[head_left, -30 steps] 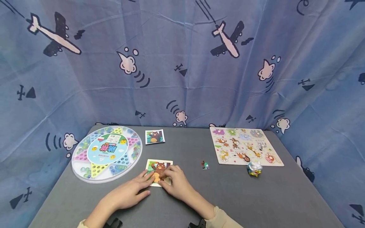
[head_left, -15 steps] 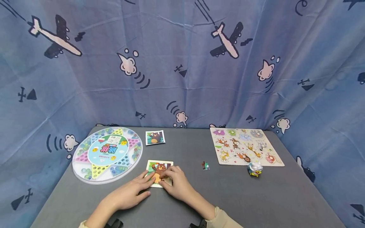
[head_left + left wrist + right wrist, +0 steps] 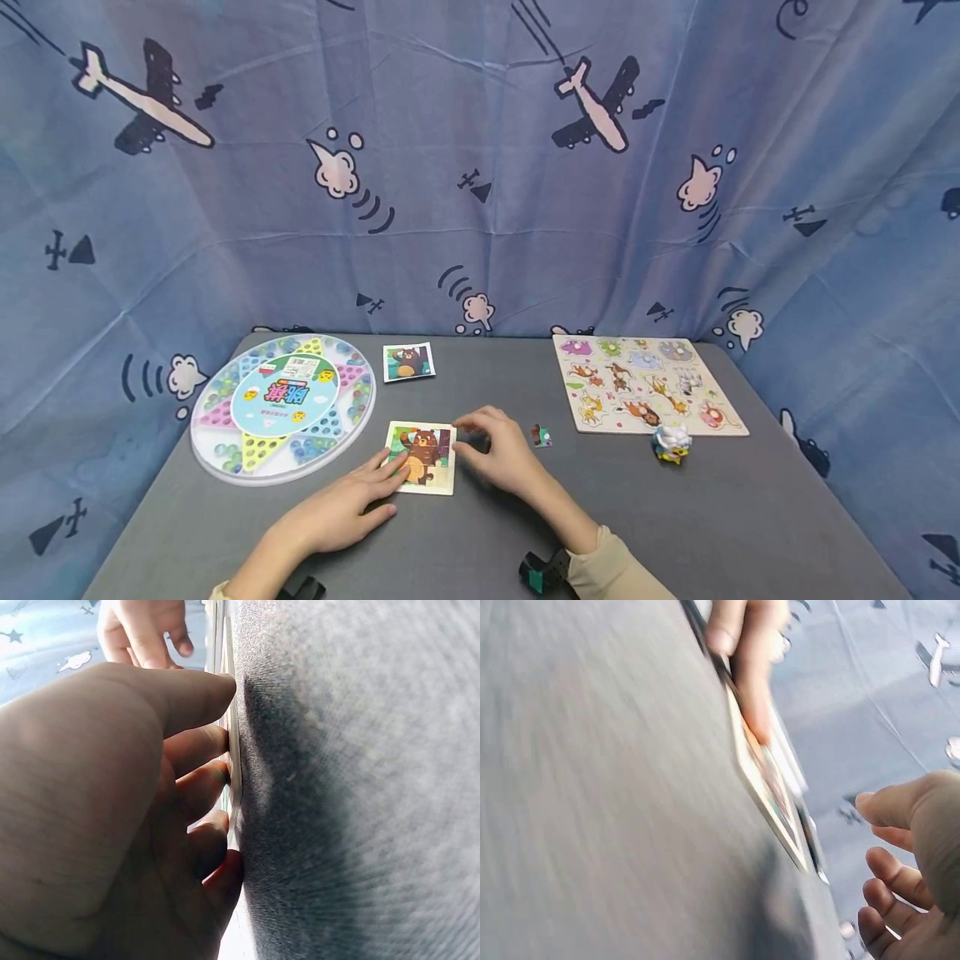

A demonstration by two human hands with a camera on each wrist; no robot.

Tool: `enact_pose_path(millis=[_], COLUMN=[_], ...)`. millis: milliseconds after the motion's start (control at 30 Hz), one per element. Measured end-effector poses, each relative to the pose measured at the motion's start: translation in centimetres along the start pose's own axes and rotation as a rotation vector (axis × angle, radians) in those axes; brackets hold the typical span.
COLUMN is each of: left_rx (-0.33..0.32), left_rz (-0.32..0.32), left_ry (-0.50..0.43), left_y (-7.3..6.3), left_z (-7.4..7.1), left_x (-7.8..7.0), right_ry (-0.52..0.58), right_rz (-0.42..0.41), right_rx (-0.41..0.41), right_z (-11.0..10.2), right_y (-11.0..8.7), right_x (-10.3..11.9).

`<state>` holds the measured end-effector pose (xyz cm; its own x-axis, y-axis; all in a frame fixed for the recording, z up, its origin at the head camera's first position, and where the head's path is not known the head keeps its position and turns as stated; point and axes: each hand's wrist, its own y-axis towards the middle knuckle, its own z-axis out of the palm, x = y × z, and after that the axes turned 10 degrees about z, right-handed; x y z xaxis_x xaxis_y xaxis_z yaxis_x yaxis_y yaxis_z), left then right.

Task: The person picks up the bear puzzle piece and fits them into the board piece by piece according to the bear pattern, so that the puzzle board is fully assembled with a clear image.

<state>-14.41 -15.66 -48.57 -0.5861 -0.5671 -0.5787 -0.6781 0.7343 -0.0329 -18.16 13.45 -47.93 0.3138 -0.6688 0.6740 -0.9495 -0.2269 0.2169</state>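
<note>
A square bear jigsaw puzzle (image 3: 425, 454) in a pale wooden frame lies on the grey table. Bare wood shows in its lower right corner. My left hand (image 3: 341, 510) rests its outstretched fingers on the puzzle's left side. Just right of the frame is my right hand (image 3: 504, 454), its fingers loosely bent; in the right wrist view, thumb and fingers (image 3: 892, 874) stand apart with nothing between them. A loose green and brown puzzle piece (image 3: 542, 436) lies to the right of that hand.
A small bear picture card (image 3: 408, 362) lies behind the puzzle. On the left is a round marble board game (image 3: 283, 408). An animal peg board (image 3: 648, 385) lies at the back right, with a small white-topped toy figure (image 3: 671, 443) at its front edge.
My right hand has lifted off the puzzle's lower right part and moved right, towards the loose piece. The left hand has stayed on the puzzle.
</note>
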Motion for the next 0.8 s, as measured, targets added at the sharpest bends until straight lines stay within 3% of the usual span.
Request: enact_pose_path(millis=[400, 600, 800], left_rx=[-0.012, -0.013, -0.007], left_rz=[0.013, 0.019, 0.016], left_ry=[0.007, 0.002, -0.01], left_y=[0.0, -0.1, -0.1], left_z=[0.1, 0.1, 0.0], left_x=[0.0, 0.0, 0.0], right_ry=[-0.043, -0.048, -0.051], right_rz=[0.113, 0.184, 0.093], right_rx=[-0.178, -0.141, -0.094], right_z=[-6.9, -8.1, -7.6], right_y=[-1.2, -2.7, -3.8], right_x=[-6.9, -9.5, -10.5])
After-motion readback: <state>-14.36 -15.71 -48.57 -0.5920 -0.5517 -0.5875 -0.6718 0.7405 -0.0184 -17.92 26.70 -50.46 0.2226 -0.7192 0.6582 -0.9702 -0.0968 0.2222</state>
